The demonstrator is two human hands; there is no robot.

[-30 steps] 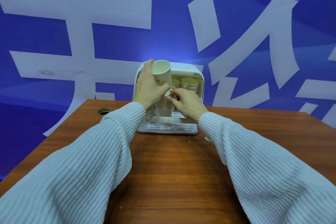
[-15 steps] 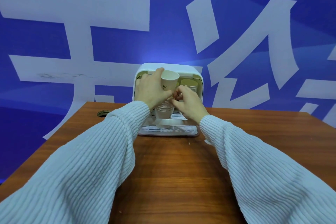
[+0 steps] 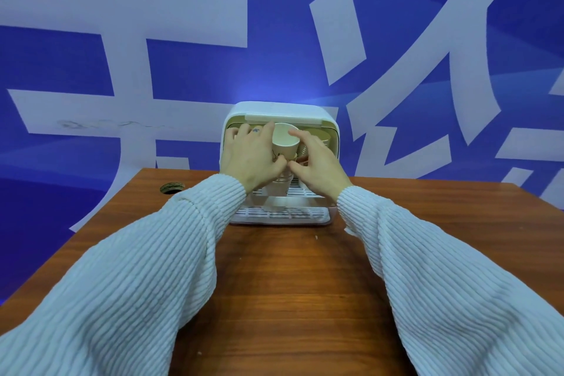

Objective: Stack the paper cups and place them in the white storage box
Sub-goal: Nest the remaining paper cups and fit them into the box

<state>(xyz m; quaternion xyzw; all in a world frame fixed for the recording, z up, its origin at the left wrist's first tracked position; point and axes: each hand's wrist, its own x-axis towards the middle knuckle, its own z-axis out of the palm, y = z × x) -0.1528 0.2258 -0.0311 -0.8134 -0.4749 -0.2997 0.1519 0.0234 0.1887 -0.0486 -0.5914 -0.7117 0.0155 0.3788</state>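
Both hands held the stack of paper cups (image 3: pixel 283 146) between them: the left hand (image 3: pixel 250 159) curled round its left side, the right hand (image 3: pixel 317 165) cupping its right, thumbs nearly meeting in front. The stack stood upright on the slotted floor inside the open front of the white storage box (image 3: pixel 331 128), its rim just under the raised lid edge (image 3: pixel 283 119), with little room above. More cups (image 3: pixel 323 139) sat just beside it to the right, partly hidden by the right hand. The box stood at the far edge of the wooden table (image 3: pixel 290 284), its white drip tray (image 3: pixel 280 217) jutting forward. A round cable hole (image 3: pixel 172 187) lay well to the left. White ribbed sleeves (image 3: pixel 137 284) crossed the table from the near edge.
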